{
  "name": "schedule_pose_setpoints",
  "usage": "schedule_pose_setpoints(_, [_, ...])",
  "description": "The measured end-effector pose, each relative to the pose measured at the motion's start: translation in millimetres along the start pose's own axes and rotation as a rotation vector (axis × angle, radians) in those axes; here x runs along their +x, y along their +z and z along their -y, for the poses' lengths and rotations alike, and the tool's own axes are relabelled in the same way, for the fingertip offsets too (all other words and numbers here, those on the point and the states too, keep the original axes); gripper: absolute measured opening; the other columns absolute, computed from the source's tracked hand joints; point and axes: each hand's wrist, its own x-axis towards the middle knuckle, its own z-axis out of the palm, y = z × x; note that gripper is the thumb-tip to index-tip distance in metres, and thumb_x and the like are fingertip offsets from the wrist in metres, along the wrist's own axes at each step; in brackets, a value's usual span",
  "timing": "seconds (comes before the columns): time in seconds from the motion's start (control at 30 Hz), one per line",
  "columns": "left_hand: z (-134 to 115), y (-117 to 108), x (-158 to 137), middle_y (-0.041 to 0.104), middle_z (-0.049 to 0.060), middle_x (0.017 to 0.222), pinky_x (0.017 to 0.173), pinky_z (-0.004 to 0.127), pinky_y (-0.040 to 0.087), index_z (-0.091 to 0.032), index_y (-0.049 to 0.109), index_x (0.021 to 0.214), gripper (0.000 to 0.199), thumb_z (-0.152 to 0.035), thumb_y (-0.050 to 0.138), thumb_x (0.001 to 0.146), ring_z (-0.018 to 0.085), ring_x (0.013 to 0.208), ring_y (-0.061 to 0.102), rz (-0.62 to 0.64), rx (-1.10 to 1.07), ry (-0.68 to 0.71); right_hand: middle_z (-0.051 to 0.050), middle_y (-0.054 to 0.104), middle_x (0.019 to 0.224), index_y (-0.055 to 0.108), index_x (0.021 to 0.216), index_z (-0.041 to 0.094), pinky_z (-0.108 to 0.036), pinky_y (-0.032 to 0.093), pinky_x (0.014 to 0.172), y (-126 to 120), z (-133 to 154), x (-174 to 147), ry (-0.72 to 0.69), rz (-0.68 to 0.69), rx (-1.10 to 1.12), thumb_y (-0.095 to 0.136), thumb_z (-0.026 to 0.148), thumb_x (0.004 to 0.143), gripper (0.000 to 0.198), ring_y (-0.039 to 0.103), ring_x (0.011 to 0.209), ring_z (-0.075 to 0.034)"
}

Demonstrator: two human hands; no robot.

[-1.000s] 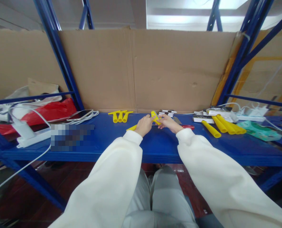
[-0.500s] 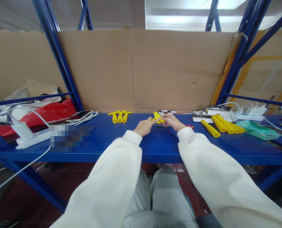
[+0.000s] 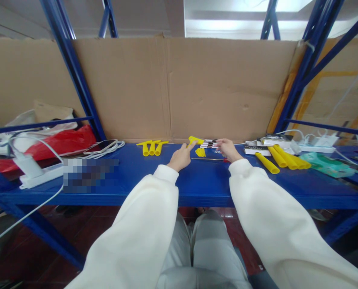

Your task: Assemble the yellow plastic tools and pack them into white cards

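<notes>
My left hand [image 3: 181, 157] is closed on a yellow plastic piece with a flat, wide head [image 3: 196, 139], which sticks out past the fingertips. My right hand [image 3: 229, 150] is at the right end of several black-and-white marker-like sticks [image 3: 208, 143], its fingers pinched together; what they hold, if anything, is too small to tell. Between the hands, a smaller yellow piece [image 3: 200, 152] lies on the blue shelf top [image 3: 203, 180]. In front of it rests a thin screwdriver-like rod [image 3: 209, 159], its red end by my right hand.
Three yellow T-shaped pieces [image 3: 152, 148] lie to the left. Several yellow tapered tubes [image 3: 267, 163] lie to the right, beside small boxes [image 3: 257, 150] and a green packet [image 3: 329, 164]. A white power strip [image 3: 43, 176] and cables are at far left. Cardboard [image 3: 197, 88] stands behind.
My hands have moved apart. The left has drawn slightly left with the yellow piece, and the right has shifted right to the marker-like sticks. The small yellow piece and rod now show uncovered.
</notes>
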Motion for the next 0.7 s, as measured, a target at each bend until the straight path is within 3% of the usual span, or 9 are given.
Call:
schedule_pose_setpoints(0.1, [5.0,4.7,6.2,0.060,0.013,0.128,0.096,0.039,0.050,-0.029,0.027,0.160,0.073,-0.008,0.045,0.092,0.026,0.110,0.064,-0.139,-0.362,-0.064,-0.013,0.075,0.104,0.074,0.104,0.015,-0.036,0.052,0.087,-16.0,-9.9,8.9,-0.080,-0.087,-0.404,0.051,0.005,0.083,0.033,0.068,0.097,-0.023])
schedule_pose_setpoints(0.17, [5.3,6.5,8.6,0.062,0.011,0.125,0.086,0.034,0.054,-0.031,0.024,0.160,0.075,-0.010,0.046,0.092,0.021,0.095,0.066,-0.158,-0.635,-0.116,-0.014,0.073,0.116,0.078,0.100,0.019,-0.047,0.047,0.098,-22.2,-14.9,9.6,-0.064,-0.071,-0.653,0.055,0.010,0.083,0.030,0.062,0.115,-0.031])
schedule_pose_setpoints(0.27, [0.8,3.9,8.7,0.064,0.007,0.108,0.061,0.026,0.053,-0.034,0.019,0.160,0.080,-0.009,0.048,0.090,0.011,0.062,0.058,-0.059,-0.953,-0.254,-0.011,0.068,0.130,0.080,0.103,0.026,-0.055,0.041,0.105,-22.7,-18.9,7.6,-0.042,0.004,-0.850,0.057,0.015,0.085,0.031,0.051,0.130,-0.035])
schedule_pose_setpoints(0.33, [-3.6,-1.0,7.4,0.062,0.004,0.097,0.051,0.021,0.047,-0.035,0.019,0.160,0.084,-0.006,0.050,0.087,0.007,0.051,0.050,0.024,-1.090,-0.330,-0.008,0.064,0.136,0.079,0.108,0.030,-0.056,0.039,0.106,-20.0,-20.5,7.2,-0.070,0.056,-0.903,0.055,0.015,0.086,0.036,0.047,0.133,-0.034])
schedule_pose_setpoints(0.5, [-9.1,-11.0,4.0,0.055,-0.002,0.079,0.044,0.016,0.040,-0.032,0.022,0.158,0.083,-0.002,0.049,0.085,0.006,0.046,0.047,0.234,-1.221,-0.455,-0.008,0.064,0.136,0.078,0.112,0.033,-0.061,0.040,0.104,-16.8,-26.3,12.4,-0.145,0.133,-0.966,0.053,0.013,0.083,0.043,0.049,0.129,-0.036])
schedule_pose_setpoints(0.7, [-6.2,-11.1,3.7,0.058,0.001,0.090,0.046,0.018,0.044,-0.032,0.019,0.158,0.086,-0.001,0.049,0.083,0.005,0.047,0.048,0.338,-1.246,-0.470,-0.009,0.062,0.136,0.077,0.116,0.034,-0.063,0.040,0.101,-17.4,-31.2,18.0,-0.141,0.157,-0.980,0.052,0.016,0.083,0.045,0.047,0.128,-0.039])
